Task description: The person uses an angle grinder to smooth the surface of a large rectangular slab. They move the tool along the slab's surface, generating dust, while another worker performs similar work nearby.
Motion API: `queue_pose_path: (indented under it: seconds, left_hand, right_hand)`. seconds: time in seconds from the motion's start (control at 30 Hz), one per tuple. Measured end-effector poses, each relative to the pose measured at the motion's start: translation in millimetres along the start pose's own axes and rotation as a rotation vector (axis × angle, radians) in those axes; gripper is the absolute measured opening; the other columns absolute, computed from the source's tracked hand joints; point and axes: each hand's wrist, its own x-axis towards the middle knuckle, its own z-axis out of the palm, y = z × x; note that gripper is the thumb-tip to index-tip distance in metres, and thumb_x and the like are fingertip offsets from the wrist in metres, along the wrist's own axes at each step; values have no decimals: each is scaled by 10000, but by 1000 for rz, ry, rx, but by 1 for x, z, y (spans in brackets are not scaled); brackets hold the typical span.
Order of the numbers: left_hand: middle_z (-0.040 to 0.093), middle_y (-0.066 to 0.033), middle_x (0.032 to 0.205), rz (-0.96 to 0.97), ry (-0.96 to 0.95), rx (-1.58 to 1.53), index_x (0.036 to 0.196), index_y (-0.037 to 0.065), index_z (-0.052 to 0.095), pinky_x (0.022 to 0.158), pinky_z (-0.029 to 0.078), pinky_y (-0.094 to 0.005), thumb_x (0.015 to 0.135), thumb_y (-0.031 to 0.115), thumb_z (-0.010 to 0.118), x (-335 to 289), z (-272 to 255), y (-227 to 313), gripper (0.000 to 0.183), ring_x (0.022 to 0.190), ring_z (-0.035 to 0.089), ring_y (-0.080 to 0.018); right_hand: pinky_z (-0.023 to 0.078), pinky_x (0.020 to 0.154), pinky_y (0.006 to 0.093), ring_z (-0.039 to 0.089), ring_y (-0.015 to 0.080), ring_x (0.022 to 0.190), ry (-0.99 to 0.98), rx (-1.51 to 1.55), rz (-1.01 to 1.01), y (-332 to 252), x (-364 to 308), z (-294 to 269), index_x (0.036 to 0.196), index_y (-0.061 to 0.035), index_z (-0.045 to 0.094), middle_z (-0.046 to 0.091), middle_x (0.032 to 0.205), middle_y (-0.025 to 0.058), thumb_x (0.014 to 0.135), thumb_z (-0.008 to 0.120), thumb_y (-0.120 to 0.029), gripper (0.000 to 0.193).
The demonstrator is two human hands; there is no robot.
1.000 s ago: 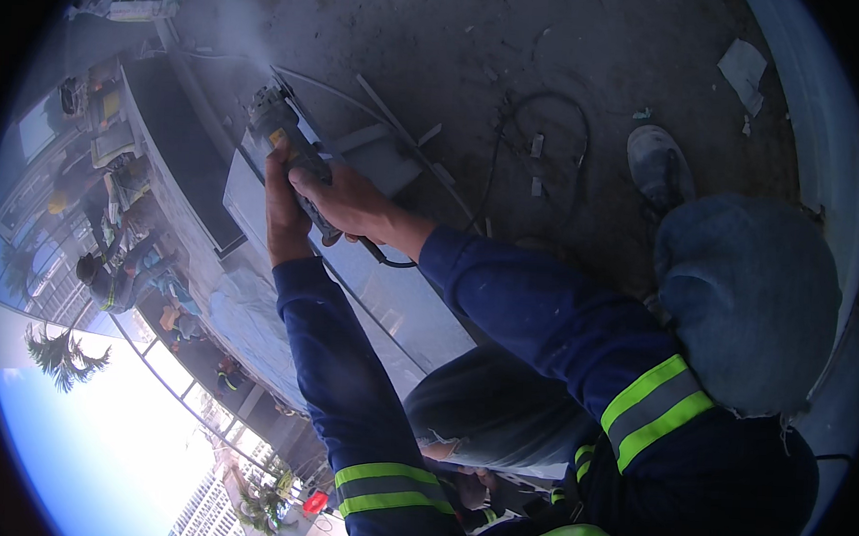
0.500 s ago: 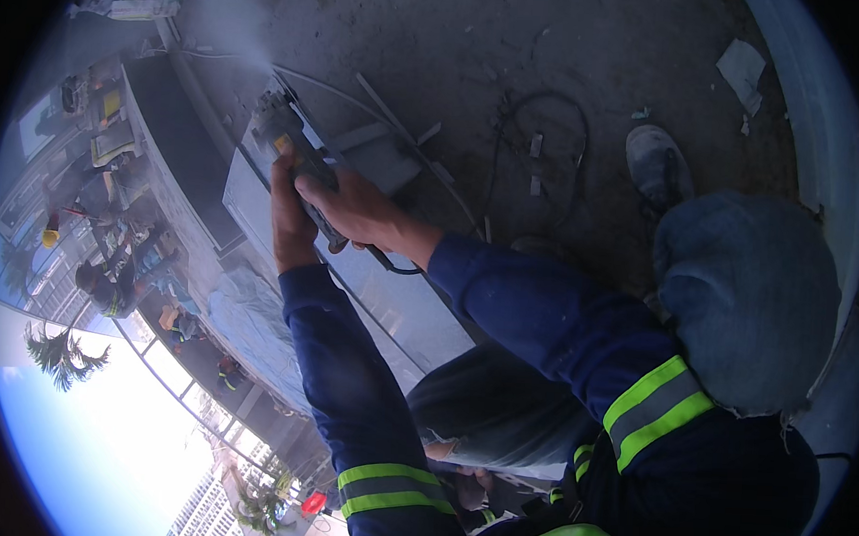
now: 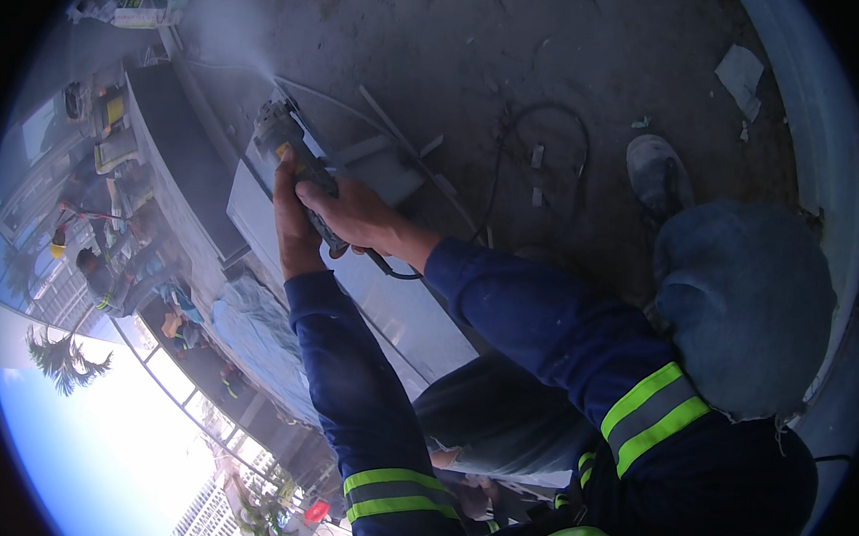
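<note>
Both my hands grip an angle grinder (image 3: 284, 132) with a yellow mark on its body. My left hand (image 3: 291, 226) wraps the near side of the body, and my right hand (image 3: 350, 212) closes over the rear handle. The grinder's disc end touches the far edge of a grey slab (image 3: 371, 299) lying on the floor. A plume of pale dust (image 3: 224, 29) rises from the contact point. A black cord (image 3: 531, 148) runs from the grinder's rear and loops across the concrete floor. My sleeves are dark blue with yellow-green reflective bands.
My knee (image 3: 744, 301) and grey shoe (image 3: 656, 172) are at the right. Thin metal strips (image 3: 397, 132) lie beyond the slab. Paper scraps (image 3: 742, 76) sit on the concrete. At the left is a building edge, with several people (image 3: 103, 282) far below.
My hands and the grinder have shifted slightly along the slab's edge; the dust plume keeps rising. Otherwise the scene is the same.
</note>
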Motion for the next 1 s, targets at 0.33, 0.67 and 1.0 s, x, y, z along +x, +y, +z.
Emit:
queue_pose_path:
  seconds: [0.33,0.67,1.0]
  left_hand:
    - [738,-90,1058,-62,17,31,1285,37,698,859,585,-400,1091,576,676,19,-14,1,574,933,729,-233]
    - [732,-106,1084,-52,-2,62,1303,36,686,907,566,-409,1089,571,673,28,-11,10,577,991,716,-243]
    - [730,-114,1090,-60,14,57,1301,37,686,919,561,-421,1071,573,683,27,-14,8,584,992,711,-255]
  right_hand:
    - [466,399,318,643,159,509,-36,13,-8,-1,18,0,1246,13,686,670,788,73,1124,607,-556,587]
    - [408,380,290,633,139,477,-39,18,46,-9,30,1,1252,3,655,623,718,41,1148,586,-582,598]
    - [451,390,321,626,149,489,-46,49,62,-10,26,1,1140,9,678,625,708,43,1125,610,-567,581]
